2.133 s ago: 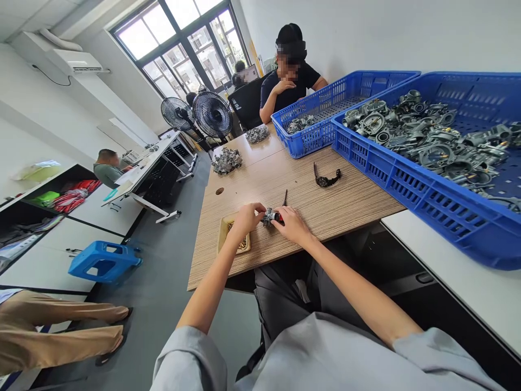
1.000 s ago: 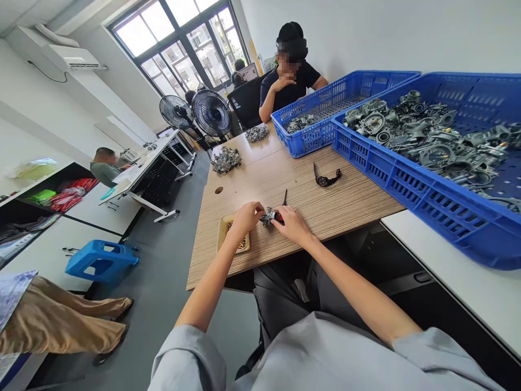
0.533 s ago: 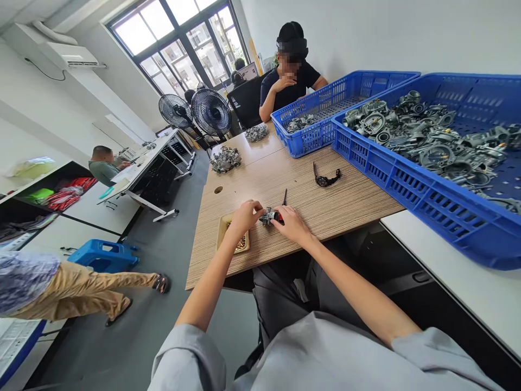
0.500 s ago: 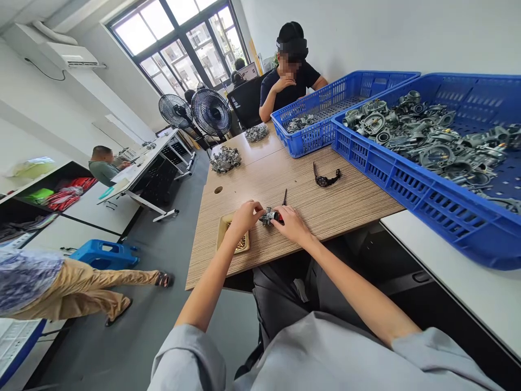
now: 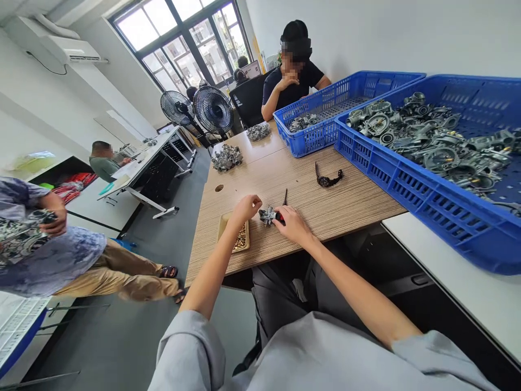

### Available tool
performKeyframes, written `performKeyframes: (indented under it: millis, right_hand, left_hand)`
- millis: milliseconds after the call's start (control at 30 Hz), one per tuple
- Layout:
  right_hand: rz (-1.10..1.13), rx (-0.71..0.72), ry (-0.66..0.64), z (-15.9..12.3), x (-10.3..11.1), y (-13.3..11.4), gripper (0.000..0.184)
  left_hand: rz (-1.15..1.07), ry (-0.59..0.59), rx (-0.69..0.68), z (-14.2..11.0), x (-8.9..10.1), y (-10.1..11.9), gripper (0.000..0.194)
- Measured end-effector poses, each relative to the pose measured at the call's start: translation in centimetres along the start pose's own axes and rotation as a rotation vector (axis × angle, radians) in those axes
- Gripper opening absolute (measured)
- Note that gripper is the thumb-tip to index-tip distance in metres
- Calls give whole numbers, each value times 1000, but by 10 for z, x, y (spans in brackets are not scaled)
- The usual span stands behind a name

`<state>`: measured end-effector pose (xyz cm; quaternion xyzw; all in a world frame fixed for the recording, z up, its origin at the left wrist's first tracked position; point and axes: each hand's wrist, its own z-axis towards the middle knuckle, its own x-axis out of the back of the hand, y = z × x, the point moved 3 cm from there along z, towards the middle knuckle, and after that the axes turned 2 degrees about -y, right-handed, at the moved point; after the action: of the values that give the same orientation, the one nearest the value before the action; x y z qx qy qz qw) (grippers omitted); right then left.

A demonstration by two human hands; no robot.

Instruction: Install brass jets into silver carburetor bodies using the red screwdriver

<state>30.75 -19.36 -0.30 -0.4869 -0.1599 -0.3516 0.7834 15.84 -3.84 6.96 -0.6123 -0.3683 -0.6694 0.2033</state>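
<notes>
My right hand (image 5: 292, 225) grips a small red-handled piece against the side of a silver metal carburetor body (image 5: 267, 215) on the wooden table top (image 5: 334, 209). A thin dark rod (image 5: 285, 197) rises just beyond those fingers; I cannot tell whether it is held. My left hand (image 5: 246, 212) hangs close to the carburetor's left side, curled, seemingly not touching it and holding nothing. Beneath it sits a tan tray (image 5: 224, 228) of small brass parts (image 5: 241, 238).
A black wristwatch (image 5: 328, 177) and piles of metal parts (image 5: 227, 158) lie on the table. Two blue crates (image 5: 407, 201) hold carburetor parts at right. A co-worker stands at left, a hand (image 5: 55, 213) holding parts (image 5: 24, 234). Another person (image 5: 285, 92) sits opposite.
My left hand has lifted off the carburetor and moved left. The co-worker has walked further into view at left, now carrying parts. My view has shifted slightly.
</notes>
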Motion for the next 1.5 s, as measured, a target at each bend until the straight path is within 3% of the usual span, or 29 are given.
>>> performKeyframes:
  millis: [300,500,733,1000,1167,1500]
  right_hand:
    - [-25,-19,5,-1,1,-3,25]
    - [-10,-29,5,0,2,-3,25]
    - [17,-29,6,0,2,-1,28]
    - [10,-19,-16,0,0,2,29]
    - [-10,-9,-5,0,-2,2,29]
    - [5,4,26,-1,-2,3,26]
  left_hand:
    - [20,-205,45,58,-24,2,17]
    - [30,-188,-9,68,-26,12,8]
    - [-47,-81,-104,41,-3,21,33]
    - [-180,-30,-219,-14,32,29,23]
    - [-143,-23,-225,-27,32,34,24]
    - [-40,-81,-252,-28,19,38,20]
